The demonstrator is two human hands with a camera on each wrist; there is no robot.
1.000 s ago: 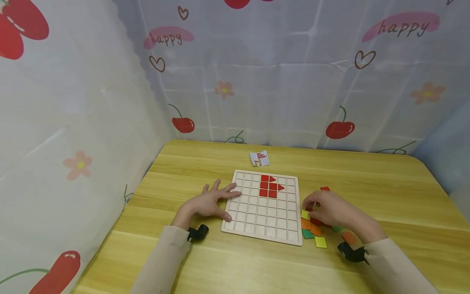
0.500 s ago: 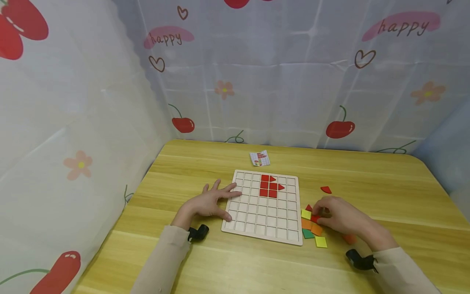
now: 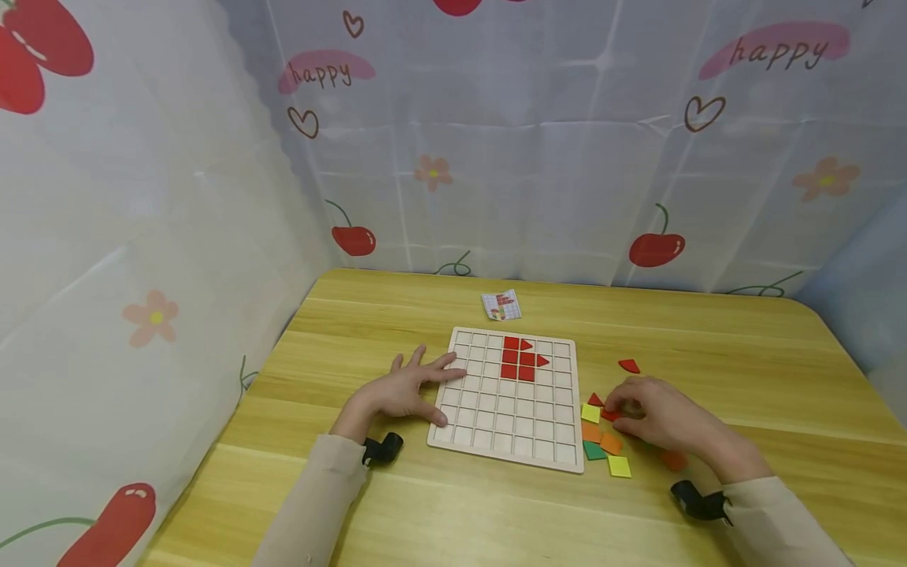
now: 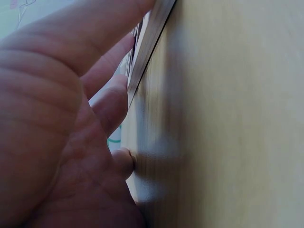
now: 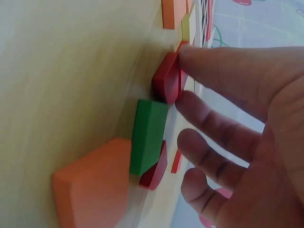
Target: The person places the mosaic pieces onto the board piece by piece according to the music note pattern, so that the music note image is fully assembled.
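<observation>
My left hand (image 3: 402,391) lies spread on the left edge of the wooden grid board (image 3: 489,429), thumb and fingertips on its rim. In the left wrist view its fingers (image 4: 111,104) reach along the board's side. Red square and pointed tiles (image 3: 509,357) fill a few cells near the board's top. Right of the board, my right hand (image 3: 662,413) pinches a red tile (image 5: 166,78) between thumb and index finger, low over the loose pile. The other fingers are loosely bent. In the right wrist view, a green tile (image 5: 148,137) and an orange tile (image 5: 95,185) lie close by.
Yellow (image 3: 620,467), orange (image 3: 591,432) and dark green (image 3: 594,451) tiles lie along the board's right edge. A red quarter-round tile (image 3: 628,366) sits apart, farther back. Behind the board is a small printed pattern card (image 3: 501,305). A patterned curtain (image 3: 496,157) hangs behind the table.
My right hand has shifted slightly right from the pile's near side, uncovering the red quarter-round and a red triangle, and now pinches a red tile. The left hand stays put.
</observation>
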